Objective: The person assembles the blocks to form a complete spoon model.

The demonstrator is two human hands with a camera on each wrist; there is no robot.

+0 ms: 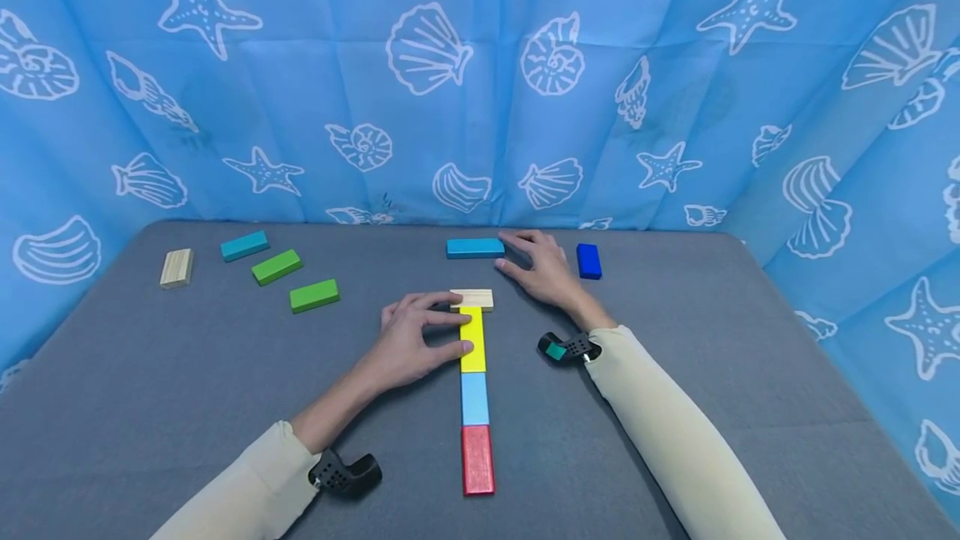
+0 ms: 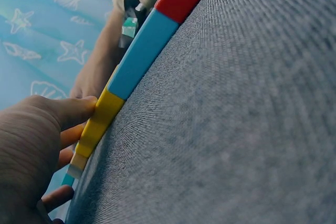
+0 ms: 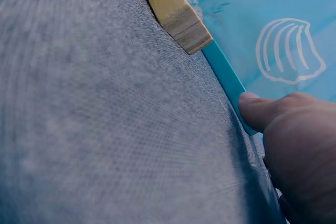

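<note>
A straight column of blocks runs up the table's middle in the head view: red block [image 1: 478,461], light blue block [image 1: 475,398], yellow block [image 1: 474,361]. A plain wooden block [image 1: 480,298] lies crosswise at its far end. My left hand [image 1: 408,340] rests its thumb and fingertips on the yellow block and the wooden block's left part. Beyond them lies a teal block [image 1: 471,248], apart from the column. My right hand [image 1: 546,269] holds its right end between thumb and index finger. In the right wrist view, the thumb [image 3: 257,109] touches the teal block's near side.
At the far left lie another wooden block [image 1: 176,268], another teal block [image 1: 244,246] and two green blocks [image 1: 314,296]. A dark blue block [image 1: 588,261] lies right of my right hand. Behind the grey table [image 1: 187,407] hangs a blue curtain [image 1: 300,90] with seashell prints.
</note>
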